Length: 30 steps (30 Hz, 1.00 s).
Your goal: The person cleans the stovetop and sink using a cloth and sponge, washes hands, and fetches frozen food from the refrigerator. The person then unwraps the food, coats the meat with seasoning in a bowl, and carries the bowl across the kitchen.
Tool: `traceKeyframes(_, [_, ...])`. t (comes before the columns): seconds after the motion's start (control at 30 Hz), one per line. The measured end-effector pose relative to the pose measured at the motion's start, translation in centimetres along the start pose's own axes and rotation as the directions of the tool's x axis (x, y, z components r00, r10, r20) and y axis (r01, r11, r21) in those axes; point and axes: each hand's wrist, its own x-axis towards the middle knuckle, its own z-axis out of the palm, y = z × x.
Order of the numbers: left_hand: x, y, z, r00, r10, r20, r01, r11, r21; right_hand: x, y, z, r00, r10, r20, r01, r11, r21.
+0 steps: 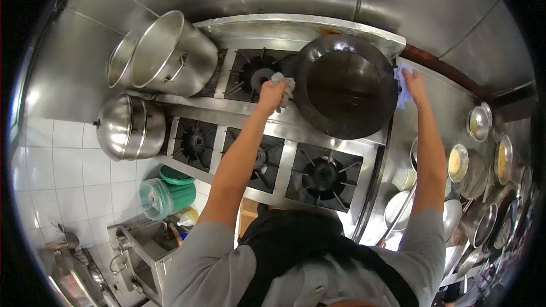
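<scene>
A large, wide-rimmed black wok sits over the back right of the stove, with a dark, glossy surface inside. At its left side, my left hand is closed around a bunched grey cloth, which reaches the wok's edge. Opposite, a pale blue cloth is gripped in my right hand, pressed close against the wok's right rim. Both arms are stretched forward on either side of the wok. The fingers are partly hidden by the cloths.
Front burners line the near side of the steel stove. Tall steel pots and a domed steamer stand at left. Bowls of food and pans crowd the right counter. A green bucket is on the lower left.
</scene>
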Motion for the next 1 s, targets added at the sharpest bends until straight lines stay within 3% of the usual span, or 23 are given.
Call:
traceKeyframes(0.07, [0.0,-1.0,0.4,0.997,0.072,-0.031,-0.075,0.991,-0.112,-0.5,-0.3,-0.1,1.0,-0.012,0.018,0.012,1.0,0.021])
traceKeyframes(0.13, [-0.1,-1.6,0.4,0.99,0.131,-0.055,-0.139,0.968,-0.211,-1.4,-0.8,-0.3,0.999,-0.025,-0.047,0.019,0.994,-0.108])
traceKeyframes(0.27, [-1.8,-1.3,-1.2,0.992,0.1,-0.08,-0.109,0.985,-0.131,-2.4,-0.2,0.3,0.99,-0.116,-0.077,0.109,0.99,-0.089])
traceKeyframes(0.37, [-4.2,-0.8,-2.5,0.986,0.153,-0.068,-0.166,0.947,-0.274,-3.4,-0.3,0.8,0.984,-0.17,-0.051,0.16,0.974,-0.158])
traceKeyframes(0.43, [-5.5,-1.2,-3.8,0.978,0.164,-0.125,-0.183,0.97,-0.161,-4.9,-1.4,1.5,0.998,-0.062,0.0,0.061,0.994,-0.088])
traceKeyframes(0.57, [-6.6,-4.4,-7.9,0.983,0.105,-0.149,-0.107,0.994,-0.009,-8.0,-4.2,4.0,0.998,-0.041,0.048,0.042,0.999,-0.017])
traceKeyframes(0.67, [-10.3,-4.1,-10.7,0.985,0.031,-0.167,-0.053,0.99,-0.132,-9.9,-6.3,5.9,0.996,0.01,0.091,-0.002,0.996,-0.093])
traceKeyframes(0.7, [-8.8,-7.7,-12.0,0.975,0.047,-0.217,-0.071,0.992,-0.105,-10.9,-7.5,6.9,0.995,0.005,0.097,0.005,0.995,-0.1])
traceKeyframes(0.8, [-14.7,-4.6,-15.9,0.968,-0.036,-0.247,0.005,0.992,-0.123,-14.5,-11.4,10.3,0.996,-0.062,0.07,0.071,0.988,-0.14])
traceKeyframes(0.83, [-15.1,-5.9,-17.4,0.966,-0.014,-0.258,-0.013,0.995,-0.103,-14.8,-11.7,11.6,0.991,-0.095,0.09,0.11,0.977,-0.181])
traceKeyframes(0.87, [-15.5,-7.2,-19.0,0.966,-0.014,-0.257,-0.014,0.994,-0.107,-15.5,-11.8,12.8,0.981,-0.132,0.144,0.143,0.988,-0.064])
traceKeyframes(0.93, [-17.9,-7.6,-22.0,0.955,0.002,-0.297,-0.039,0.992,-0.12,-16.7,-13.0,16.0,0.987,-0.074,0.145,0.094,0.986,-0.135])
traceKeyframes(0.97, [-19.4,-7.4,-23.8,0.958,-0.073,-0.278,0.054,0.996,-0.078,-17.7,-13.9,17.5,0.982,-0.123,0.145,0.139,0.984,-0.111])
traceKeyframes(1.0, [-20.1,-8.5,-25.4,0.957,-0.074,-0.28,0.053,0.995,-0.081,-17.9,-13.8,19.3,0.981,-0.136,0.14,0.161,0.969,-0.188])
